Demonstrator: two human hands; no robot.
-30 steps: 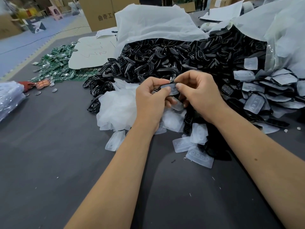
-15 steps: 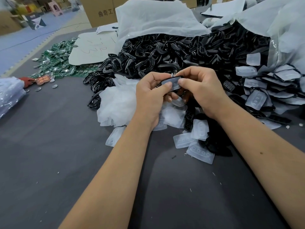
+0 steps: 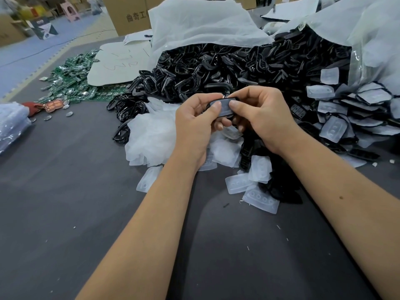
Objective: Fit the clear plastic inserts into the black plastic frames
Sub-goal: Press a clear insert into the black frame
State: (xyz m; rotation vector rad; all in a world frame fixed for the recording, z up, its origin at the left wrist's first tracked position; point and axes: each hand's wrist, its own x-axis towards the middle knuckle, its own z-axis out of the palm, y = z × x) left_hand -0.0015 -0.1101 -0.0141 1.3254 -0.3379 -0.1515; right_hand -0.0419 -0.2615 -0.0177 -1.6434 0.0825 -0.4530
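Both hands hold one black plastic frame (image 3: 229,114) with a clear insert (image 3: 225,107) lying in it, above the table's middle. My left hand (image 3: 194,124) grips its left end, thumb pressing on the insert. My right hand (image 3: 262,118) grips the right end, thumb on the insert too. Loose clear inserts (image 3: 260,199) lie on the dark table (image 3: 65,202) below my hands. A big heap of black frames (image 3: 216,68) spills from a white bag behind. The frame's underside is hidden by my fingers.
A pile of fitted frames with inserts (image 3: 350,111) lies at the right. A heap of clear inserts (image 3: 151,137) sits left of my hands. Green circuit boards (image 3: 71,83) and a white sheet (image 3: 116,66) lie far left, cardboard boxes (image 3: 127,14) behind, a plastic bag (image 3: 10,124) at the left edge.
Both hands kept hold of the frame and insert in about the same place. My thumbs have shifted closer together on the insert's face.
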